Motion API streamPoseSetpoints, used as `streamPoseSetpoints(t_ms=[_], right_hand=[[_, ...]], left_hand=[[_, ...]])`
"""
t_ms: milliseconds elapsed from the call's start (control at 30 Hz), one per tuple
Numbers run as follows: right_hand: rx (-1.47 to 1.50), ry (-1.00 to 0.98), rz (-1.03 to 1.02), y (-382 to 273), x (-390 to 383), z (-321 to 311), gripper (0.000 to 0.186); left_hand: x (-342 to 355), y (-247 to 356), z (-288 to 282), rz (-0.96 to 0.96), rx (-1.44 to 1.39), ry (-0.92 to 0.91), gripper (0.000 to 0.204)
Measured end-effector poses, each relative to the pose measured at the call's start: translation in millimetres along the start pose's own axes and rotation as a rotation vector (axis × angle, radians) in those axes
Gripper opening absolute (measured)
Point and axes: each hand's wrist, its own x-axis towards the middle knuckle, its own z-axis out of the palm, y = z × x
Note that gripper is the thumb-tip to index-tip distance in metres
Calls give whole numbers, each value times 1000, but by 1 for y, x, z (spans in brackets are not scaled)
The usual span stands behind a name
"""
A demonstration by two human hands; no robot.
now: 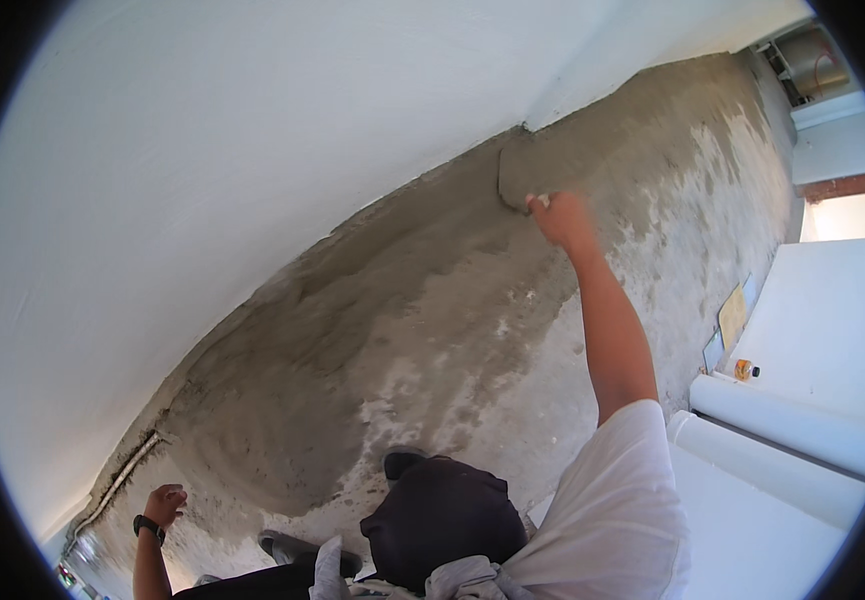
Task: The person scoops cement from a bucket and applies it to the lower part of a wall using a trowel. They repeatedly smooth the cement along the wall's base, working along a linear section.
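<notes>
My right arm reaches far out, and my right hand [559, 218] is closed round the handle of a trowel. The trowel's blade [505, 180] lies against the wet grey mortar [422, 230] close to the foot of the white wall; most of its outline blends into the mortar, and only a thin dark edge shows. Down at the lower left, my left hand [165, 503] hangs with loosely bent fingers partly apart, with nothing visible in it. A dark watch [149, 528] is on that wrist. Mortar covers a broad strip of floor along the wall.
The white wall [202, 130] bounds the strip at the upper left. A pale pipe [124, 470] runs along the wall's foot. At the right, a small jar [745, 370] stands on a white ledge [802, 330], beside a tan flat sheet [732, 318]. My shoes [292, 548] are on the floor below.
</notes>
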Motion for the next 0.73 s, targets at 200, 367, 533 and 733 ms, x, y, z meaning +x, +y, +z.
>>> streamPoseSetpoints(t_ms=[200,367,533,733], right_hand=[[106,72,95,3,-41,-1,52],[-92,124,209,25,-32,-2,44],[-131,156,288,25,-28,12,39],[-94,73,207,26,1,59,48]], left_hand=[[-12,-20,0,18,-41,24,47],[-15,-31,-4,60,-14,53,46],[-15,-34,-4,137,17,80,47],[-27,-40,-8,193,-10,106,49]])
